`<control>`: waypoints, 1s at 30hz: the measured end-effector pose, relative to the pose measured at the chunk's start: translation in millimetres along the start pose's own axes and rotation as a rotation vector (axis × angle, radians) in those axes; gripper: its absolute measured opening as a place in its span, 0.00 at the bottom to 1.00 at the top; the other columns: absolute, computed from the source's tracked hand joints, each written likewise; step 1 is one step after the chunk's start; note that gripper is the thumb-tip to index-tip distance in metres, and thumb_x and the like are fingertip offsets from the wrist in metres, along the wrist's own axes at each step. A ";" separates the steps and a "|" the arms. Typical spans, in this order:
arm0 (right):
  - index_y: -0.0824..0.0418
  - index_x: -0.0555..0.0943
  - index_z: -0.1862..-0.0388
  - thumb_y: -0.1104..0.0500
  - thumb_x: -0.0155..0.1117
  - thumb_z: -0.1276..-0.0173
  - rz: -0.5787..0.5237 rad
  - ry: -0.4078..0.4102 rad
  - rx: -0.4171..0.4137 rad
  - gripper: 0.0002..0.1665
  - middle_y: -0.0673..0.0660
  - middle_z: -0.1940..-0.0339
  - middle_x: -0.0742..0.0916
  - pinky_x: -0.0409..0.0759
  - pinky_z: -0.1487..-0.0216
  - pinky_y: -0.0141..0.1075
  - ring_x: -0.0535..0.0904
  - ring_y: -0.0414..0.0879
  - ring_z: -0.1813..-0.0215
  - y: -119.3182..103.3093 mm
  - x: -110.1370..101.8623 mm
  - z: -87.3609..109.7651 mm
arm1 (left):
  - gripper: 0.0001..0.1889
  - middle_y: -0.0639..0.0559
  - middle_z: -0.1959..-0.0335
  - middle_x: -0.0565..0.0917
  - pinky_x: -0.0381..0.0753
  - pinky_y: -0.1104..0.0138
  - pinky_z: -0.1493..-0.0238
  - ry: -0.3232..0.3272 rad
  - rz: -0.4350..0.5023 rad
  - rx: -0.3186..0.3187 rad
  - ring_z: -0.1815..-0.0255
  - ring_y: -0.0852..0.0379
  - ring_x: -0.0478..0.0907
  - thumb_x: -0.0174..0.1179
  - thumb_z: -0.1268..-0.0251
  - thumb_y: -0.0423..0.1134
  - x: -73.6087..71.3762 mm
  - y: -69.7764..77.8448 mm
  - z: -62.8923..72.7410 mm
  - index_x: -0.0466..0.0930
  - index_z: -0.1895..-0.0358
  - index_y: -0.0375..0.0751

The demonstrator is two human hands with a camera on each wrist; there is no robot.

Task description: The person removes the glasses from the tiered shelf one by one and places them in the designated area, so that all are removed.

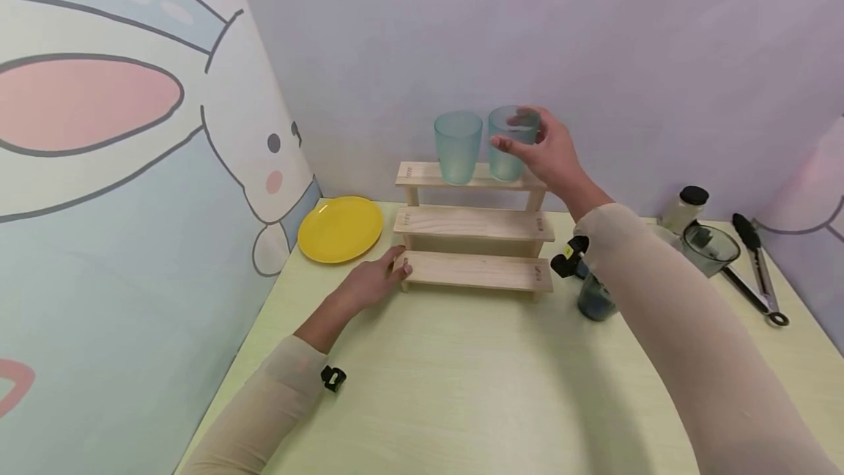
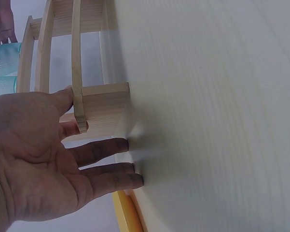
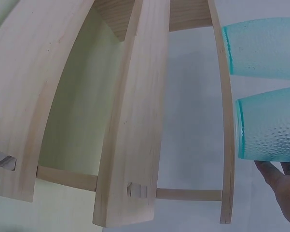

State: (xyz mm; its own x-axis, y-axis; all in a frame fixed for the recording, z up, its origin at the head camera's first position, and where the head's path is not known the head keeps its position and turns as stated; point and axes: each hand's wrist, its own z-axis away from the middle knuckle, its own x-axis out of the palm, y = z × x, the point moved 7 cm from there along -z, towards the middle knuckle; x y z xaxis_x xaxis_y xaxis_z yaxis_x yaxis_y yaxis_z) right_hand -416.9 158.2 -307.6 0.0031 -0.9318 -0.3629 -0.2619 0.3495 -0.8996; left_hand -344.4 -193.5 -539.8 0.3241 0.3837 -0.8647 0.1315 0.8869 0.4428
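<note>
A three-step wooden rack (image 1: 475, 224) stands against the back wall. My left hand (image 1: 369, 281) pinches the left end of its lowest step between thumb and index finger. In the left wrist view, the other fingers (image 2: 111, 181) extend beside the rack, near the tabletop. My right hand (image 1: 557, 160) grips a translucent teal cup (image 1: 504, 168) around its upper part, at the right of the top step. Seen from the right wrist, that cup (image 3: 268, 128) has its base right at the step's edge. A matching cup (image 1: 458, 149) stands upright to its left on the same step.
A yellow plate (image 1: 340, 230) lies left of the rack. Right of it are a dark glass (image 1: 596, 300), a clear glass (image 1: 711, 251), a black-lidded jar (image 1: 686, 210) and tongs (image 1: 761, 270). My right sleeve (image 1: 666, 314) partly covers this group.
</note>
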 end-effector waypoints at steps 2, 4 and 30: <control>0.48 0.70 0.15 0.39 0.81 0.30 0.010 0.006 -0.002 0.50 0.55 0.22 0.82 0.79 0.33 0.39 0.79 0.51 0.25 -0.1 -3.4 1.3 | 0.45 0.34 0.25 0.82 0.83 0.41 0.35 -0.013 0.021 -0.008 0.35 0.37 0.86 0.39 0.20 0.80 -10.7 15.8 13.8 0.54 0.09 0.61; 0.48 0.69 0.15 0.39 0.81 0.30 0.015 0.011 0.000 0.50 0.55 0.22 0.82 0.79 0.33 0.39 0.79 0.51 0.23 -0.1 -7.5 3.3 | 0.43 0.32 0.26 0.82 0.83 0.42 0.35 -0.011 0.027 -0.003 0.36 0.36 0.86 0.41 0.17 0.77 -18.9 28.1 24.8 0.55 0.09 0.58; 0.44 0.74 0.18 0.39 0.83 0.32 0.094 0.075 0.030 0.47 0.51 0.24 0.84 0.81 0.45 0.27 0.82 0.47 0.27 4.7 -62.4 35.1 | 0.39 0.32 0.23 0.80 0.82 0.40 0.31 -0.020 0.018 -0.038 0.32 0.35 0.84 0.43 0.12 0.69 -33.5 43.1 44.9 0.53 0.09 0.56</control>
State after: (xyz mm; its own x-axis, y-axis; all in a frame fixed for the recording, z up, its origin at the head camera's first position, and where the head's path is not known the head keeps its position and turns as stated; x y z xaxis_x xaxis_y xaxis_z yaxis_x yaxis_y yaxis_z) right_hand -384.5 221.4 -297.8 -0.0927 -0.8989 -0.4282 -0.2291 0.4378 -0.8694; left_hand -307.5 -179.6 -481.1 0.3449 0.3951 -0.8514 0.0898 0.8890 0.4489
